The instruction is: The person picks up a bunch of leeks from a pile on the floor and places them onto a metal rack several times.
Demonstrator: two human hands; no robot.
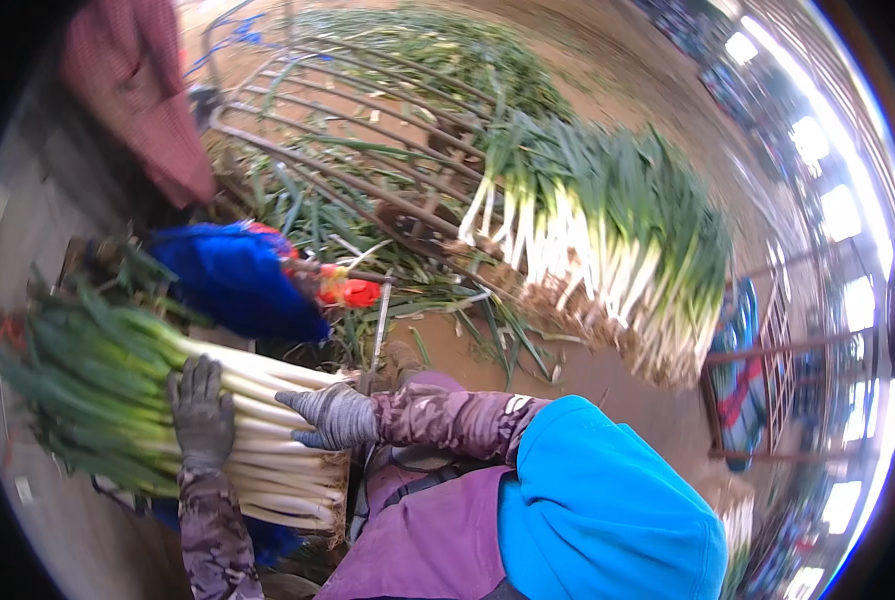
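Note:
A thick bundle of leeks [277, 485] lies before me at the lower left, dark leaves to the left and white shanks with trimmed roots to the right. My left hand [202, 410], in a grey glove, rests flat across the shanks near the leaves. Closer to the root end is my right hand [332, 415], in a grey glove with bluish fingertips. Its fingers stretch out over the shanks, thumb apart. The undersides of both hands are hidden.
A metal rack [367, 130] stands ahead, with a big pile of leeks [607, 240] on its right end. Loose leaves [447, 60] litter the floor around it. Blue cloth [237, 275] hangs beyond my bundle, and red checked cloth [137, 100] at upper left. A barred cart [777, 350] stands right.

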